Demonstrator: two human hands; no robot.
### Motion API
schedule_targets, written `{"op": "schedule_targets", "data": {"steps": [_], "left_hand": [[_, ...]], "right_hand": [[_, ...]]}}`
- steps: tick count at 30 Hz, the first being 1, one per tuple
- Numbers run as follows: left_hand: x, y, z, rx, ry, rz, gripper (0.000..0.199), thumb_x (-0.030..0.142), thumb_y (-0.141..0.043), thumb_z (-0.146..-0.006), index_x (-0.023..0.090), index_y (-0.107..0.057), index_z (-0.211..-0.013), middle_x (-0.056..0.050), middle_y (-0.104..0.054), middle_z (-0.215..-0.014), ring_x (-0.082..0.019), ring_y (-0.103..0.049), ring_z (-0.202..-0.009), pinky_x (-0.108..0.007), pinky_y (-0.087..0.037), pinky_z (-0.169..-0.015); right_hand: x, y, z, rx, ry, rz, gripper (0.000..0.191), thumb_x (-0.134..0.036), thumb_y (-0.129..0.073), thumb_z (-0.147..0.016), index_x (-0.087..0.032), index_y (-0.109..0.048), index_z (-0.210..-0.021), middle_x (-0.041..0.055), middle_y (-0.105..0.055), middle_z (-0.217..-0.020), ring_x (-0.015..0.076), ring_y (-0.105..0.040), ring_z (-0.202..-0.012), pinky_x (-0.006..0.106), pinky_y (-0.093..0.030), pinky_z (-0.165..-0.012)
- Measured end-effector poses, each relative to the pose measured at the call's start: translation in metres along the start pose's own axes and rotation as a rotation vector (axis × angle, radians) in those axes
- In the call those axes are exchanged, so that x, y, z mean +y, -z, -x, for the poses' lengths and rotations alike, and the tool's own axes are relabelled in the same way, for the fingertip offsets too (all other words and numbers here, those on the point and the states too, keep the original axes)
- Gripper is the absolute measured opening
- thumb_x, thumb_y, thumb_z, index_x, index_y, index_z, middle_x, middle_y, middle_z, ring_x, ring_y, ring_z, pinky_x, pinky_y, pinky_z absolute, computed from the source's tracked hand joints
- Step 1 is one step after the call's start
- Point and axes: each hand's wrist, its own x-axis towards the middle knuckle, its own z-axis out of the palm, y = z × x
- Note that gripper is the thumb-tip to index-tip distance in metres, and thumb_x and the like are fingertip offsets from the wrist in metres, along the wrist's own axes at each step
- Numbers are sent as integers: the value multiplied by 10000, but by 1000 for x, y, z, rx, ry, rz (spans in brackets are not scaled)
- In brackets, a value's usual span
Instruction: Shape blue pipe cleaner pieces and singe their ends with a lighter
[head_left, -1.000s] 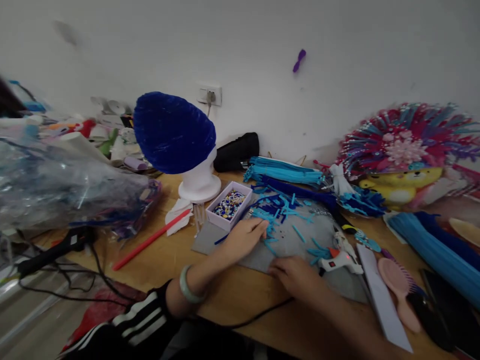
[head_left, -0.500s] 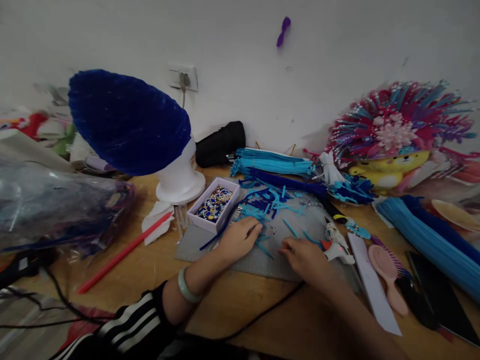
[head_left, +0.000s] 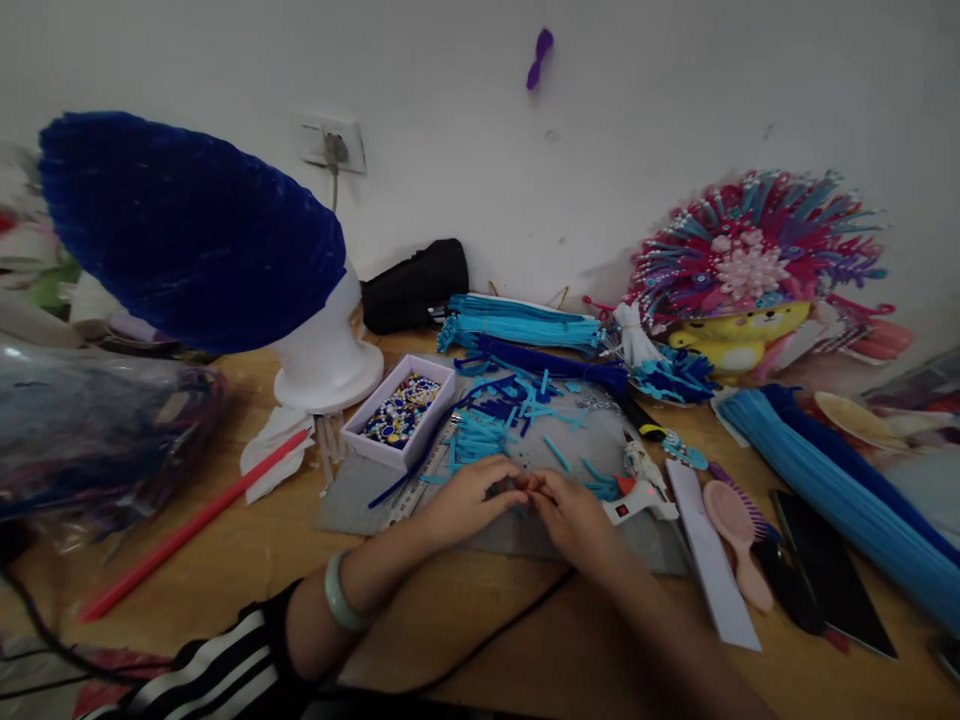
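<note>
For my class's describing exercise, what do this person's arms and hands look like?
The left arm has a black sleeve with white stripes, ending short of the wrist, and a pale green bangle. No sleeve shows on the right forearm. Left hand and right hand wear no gloves.

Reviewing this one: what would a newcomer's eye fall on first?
Probably the big dark-blue headpiece at the left, on a white mannequin head. Next, the bright, many-coloured headdress at the right, toward the back. In the middle foreground, the left hand and right hand meet at the fingertips, near cut light-blue strips.
</note>
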Motion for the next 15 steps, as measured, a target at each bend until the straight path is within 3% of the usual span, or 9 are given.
{"op": "schedule_targets", "data": {"steps": [6,9,12,15], "left_hand": [[3,-3,0,61,201,138,112,220,-581,-807,201,-579,-696,24,-603,-671,-154,-561,-679,-248,-450,-670],[4,1,1,70,136,93,185,250,-526,-808,211,-530,-627,30,-541,-607,-152,-524,-644,-255,-432,-669],[5,5,2,98,9,54,261,316,-459,-836,216,-485,-596,19,-508,-593,-155,-500,-630,-267,-417,-662],[5,8,4,146,-3,65,314,377,-427,-857,217,-460,-588,20,-480,-576,-152,-475,-597,-268,-393,-619]], "right_hand": [[-4,-6,3,41,100,-113,275,-277,-447,-924,-225,-715,-960,62,-752,-854,200,-675,-748,298,-463,-694],[-6,-8,5,7,64,-361,302,-384,-477,-926,-233,-737,-956,52,-745,-821,186,-657,-708,297,-482,-671],[-8,-7,7,-133,18,-743,445,-544,-511,-913,-212,-719,-1124,56,-741,-811,161,-624,-636,299,-494,-638],[-11,-4,8,-249,31,-930,587,-611,-573,-873,-196,-652,-1281,62,-736,-825,144,-599,-610,307,-489,-646]]}}
